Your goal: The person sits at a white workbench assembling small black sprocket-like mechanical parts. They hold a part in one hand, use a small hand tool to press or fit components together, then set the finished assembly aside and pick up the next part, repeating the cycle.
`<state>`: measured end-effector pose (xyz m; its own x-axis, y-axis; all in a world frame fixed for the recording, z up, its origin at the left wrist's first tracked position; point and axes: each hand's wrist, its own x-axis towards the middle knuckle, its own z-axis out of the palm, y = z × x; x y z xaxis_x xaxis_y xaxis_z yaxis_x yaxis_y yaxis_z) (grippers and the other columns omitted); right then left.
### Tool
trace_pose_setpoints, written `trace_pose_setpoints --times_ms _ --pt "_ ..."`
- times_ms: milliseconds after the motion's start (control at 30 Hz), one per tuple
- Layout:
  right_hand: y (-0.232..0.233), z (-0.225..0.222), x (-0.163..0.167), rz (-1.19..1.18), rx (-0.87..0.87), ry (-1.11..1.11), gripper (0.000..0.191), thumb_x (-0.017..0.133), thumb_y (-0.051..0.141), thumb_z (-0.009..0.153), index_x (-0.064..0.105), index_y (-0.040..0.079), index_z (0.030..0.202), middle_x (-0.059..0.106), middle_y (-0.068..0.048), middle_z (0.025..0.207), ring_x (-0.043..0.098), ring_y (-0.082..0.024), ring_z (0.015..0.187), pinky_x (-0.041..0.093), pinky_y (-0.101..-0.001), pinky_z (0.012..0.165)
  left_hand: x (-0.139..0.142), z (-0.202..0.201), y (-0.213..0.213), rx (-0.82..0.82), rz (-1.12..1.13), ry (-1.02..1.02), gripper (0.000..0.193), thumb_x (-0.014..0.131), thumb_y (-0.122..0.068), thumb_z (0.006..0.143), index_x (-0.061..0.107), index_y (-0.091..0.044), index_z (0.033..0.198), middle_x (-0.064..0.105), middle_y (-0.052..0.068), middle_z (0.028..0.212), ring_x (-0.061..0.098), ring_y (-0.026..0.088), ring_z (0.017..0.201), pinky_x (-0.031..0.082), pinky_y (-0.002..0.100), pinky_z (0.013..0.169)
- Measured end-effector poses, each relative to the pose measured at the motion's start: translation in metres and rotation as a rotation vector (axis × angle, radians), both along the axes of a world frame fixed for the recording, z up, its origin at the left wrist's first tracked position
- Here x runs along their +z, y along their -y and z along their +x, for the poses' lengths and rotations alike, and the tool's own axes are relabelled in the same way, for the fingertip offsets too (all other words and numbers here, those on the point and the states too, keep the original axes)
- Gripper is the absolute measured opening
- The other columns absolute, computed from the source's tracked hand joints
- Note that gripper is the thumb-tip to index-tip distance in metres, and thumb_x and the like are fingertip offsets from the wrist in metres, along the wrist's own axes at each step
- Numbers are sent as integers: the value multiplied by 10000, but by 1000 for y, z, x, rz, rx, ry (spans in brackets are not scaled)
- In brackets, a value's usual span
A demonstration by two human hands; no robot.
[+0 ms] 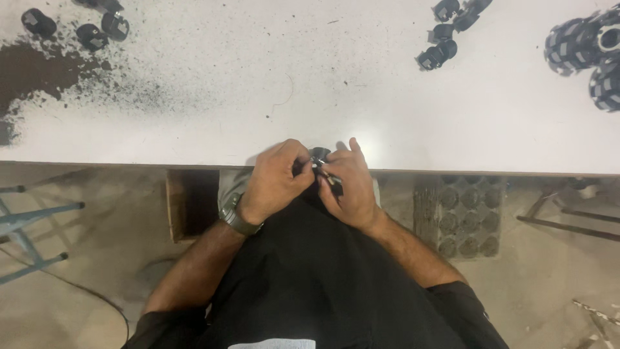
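My left hand (pixel 276 178) and my right hand (pixel 349 184) meet at the near edge of a white table (pixel 258 97), both pinching a small black ring-shaped part (pixel 319 155) with a shiny bit on it. The fingers hide most of the part. A dark watch (pixel 236 216) sits on my left wrist. My black shirt fills the lower middle of the view.
Loose black ring parts lie at the table's far left (pixel 97 32) and far middle-right (pixel 445 32). Stacked black parts (pixel 584 45) sit at the far right. Dark powder (pixel 39 77) stains the left of the table. Below, a grey tray with round pockets (pixel 468 216) and a blue metal frame (pixel 26 226) stand on the floor.
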<state>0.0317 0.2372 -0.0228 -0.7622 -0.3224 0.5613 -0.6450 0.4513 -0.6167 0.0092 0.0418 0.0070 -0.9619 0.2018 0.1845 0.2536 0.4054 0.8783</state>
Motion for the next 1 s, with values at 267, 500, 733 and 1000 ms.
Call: trace_pose_setpoints --times_ms 267,500,733,1000 --pt "4 -2 1 92 -30 -60 358 748 -82 840 590 39 1138 657 -114 1019 676 -310 1079 304 -625 1256 -8 1 3 -19 14 -37 119 708 -45 836 592 -42 860 636 89 784 625 250 701 501 386 620" --pt "-11 -13 4 119 -107 -70 343 727 -81 821 612 34 1123 667 -139 1048 681 -311 1101 300 -617 1251 0 -1 -12 -71 167 -8 112 697 -61 863 625 -30 943 698 111 1057 699 244 830 582 339 667" --pt "-115 -32 9 -138 -708 -53 226 675 22 1034 601 -3 1246 590 -104 1151 593 -207 1049 383 -560 1306 35 -29 -14 2 -186 -290 379 760 -180 912 639 -46 1246 597 157 1436 611 315 1269 527 448 1047" --pt "-120 -32 -13 -72 -809 -36 176 678 65 1071 603 -43 1187 621 -169 1186 600 -259 1164 480 -395 1021 17 -131 -142 -351 -545 -277 862 670 -565 882 339 -147 1559 135 203 1654 142 462 1512 181 690 1177"
